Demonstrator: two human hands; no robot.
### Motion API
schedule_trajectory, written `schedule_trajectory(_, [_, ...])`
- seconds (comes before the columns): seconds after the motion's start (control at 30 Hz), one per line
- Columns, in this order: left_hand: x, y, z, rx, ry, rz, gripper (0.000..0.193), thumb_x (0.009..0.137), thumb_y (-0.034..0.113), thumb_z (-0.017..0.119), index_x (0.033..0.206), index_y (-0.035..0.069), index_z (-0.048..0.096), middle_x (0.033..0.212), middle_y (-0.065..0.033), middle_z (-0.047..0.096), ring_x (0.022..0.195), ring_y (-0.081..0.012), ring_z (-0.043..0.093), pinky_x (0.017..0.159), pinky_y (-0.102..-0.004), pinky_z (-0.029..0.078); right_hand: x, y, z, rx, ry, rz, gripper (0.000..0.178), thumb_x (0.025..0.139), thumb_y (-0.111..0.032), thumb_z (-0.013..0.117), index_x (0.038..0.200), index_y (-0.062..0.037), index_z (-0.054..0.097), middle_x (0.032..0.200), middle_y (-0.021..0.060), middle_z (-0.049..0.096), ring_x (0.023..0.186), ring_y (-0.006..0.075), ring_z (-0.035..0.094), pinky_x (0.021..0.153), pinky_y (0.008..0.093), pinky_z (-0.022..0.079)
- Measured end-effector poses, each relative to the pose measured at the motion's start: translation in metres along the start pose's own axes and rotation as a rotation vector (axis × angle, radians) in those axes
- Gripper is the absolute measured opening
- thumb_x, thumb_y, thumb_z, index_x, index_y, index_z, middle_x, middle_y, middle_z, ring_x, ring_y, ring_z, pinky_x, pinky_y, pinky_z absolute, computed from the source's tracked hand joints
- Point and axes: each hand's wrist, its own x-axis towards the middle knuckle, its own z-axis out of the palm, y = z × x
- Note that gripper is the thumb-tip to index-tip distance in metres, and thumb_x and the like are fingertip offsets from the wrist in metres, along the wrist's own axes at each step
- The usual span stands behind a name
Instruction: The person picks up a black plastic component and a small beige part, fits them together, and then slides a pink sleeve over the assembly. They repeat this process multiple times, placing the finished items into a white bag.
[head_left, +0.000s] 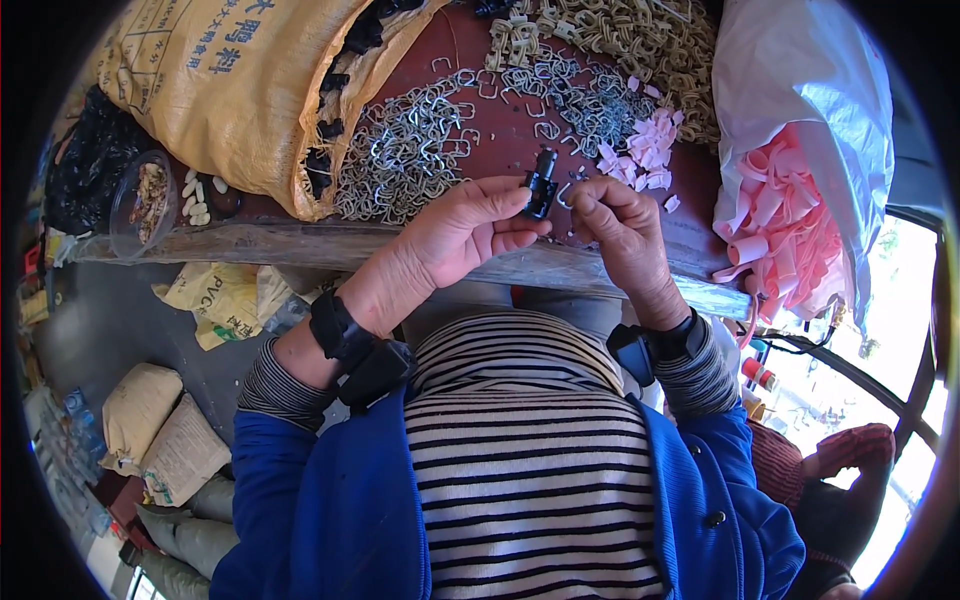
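Black fitting [541, 192] sat pinched in left hand [468, 222]; right hand [624, 228] pinched metal clip [564, 197], seemingly not yet fitted; loose clips [400, 150] lay heaped.

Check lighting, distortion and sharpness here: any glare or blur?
All in the head view: the bright opening at right is blown out white; silvery clips glint; the fisheye leaves black corners; the hands look fairly sharp, the clutter near the left rim soft.

A black fitting [541, 192] is beside a silver clip [564, 196].
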Motion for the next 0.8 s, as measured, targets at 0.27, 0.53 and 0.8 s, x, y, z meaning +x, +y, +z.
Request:
schedule_trajectory(0.27, [-0.003,-0.003,0.001,0.017,-0.031,-0.058,0.022,0.081,0.013,0.052,0.1,0.002,0.053,0.09,-0.0085,0.059,0.079,-0.0198,0.059,0.067,-0.0248,0.05,-0.001,0.001,0.006,-0.384,-0.016,-0.406,0.007,0.076,-0.005,0.058,0.081,-0.0003,0.055,0.068,0.0007,0.052,0.057,0.0077,0.047,0.051,0.0199,0.038])
schedule_trajectory(0.53, [-0.005,-0.005,0.003,0.087,-0.023,-0.055,0.024,0.081,0.014,0.052,0.101,0.0,0.052,0.089,-0.0092,0.059,0.078,-0.0183,0.06,0.065,-0.0228,0.05,-0.009,-0.012,0.016,-0.767,0.016,-0.533,0.008,0.07,0.001,0.06,0.076,0.0004,0.054,0.07,0.0053,0.052,0.057,0.013,0.047,0.051,0.0216,0.038])
schedule_trajectory(0.8, [-0.001,0.003,0.002,0.21,0.009,-0.062,0.023,0.079,0.013,0.054,0.097,-0.001,0.054,0.086,-0.009,0.06,0.076,-0.0173,0.06,0.065,-0.0219,0.05,-0.004,-0.014,0.012,-0.739,-0.061,-0.383,0.012,0.069,0.0,0.062,0.076,-0.0015,0.053,0.07,0.004,0.051,0.061,0.0114,0.049,0.053,0.0222,0.04])
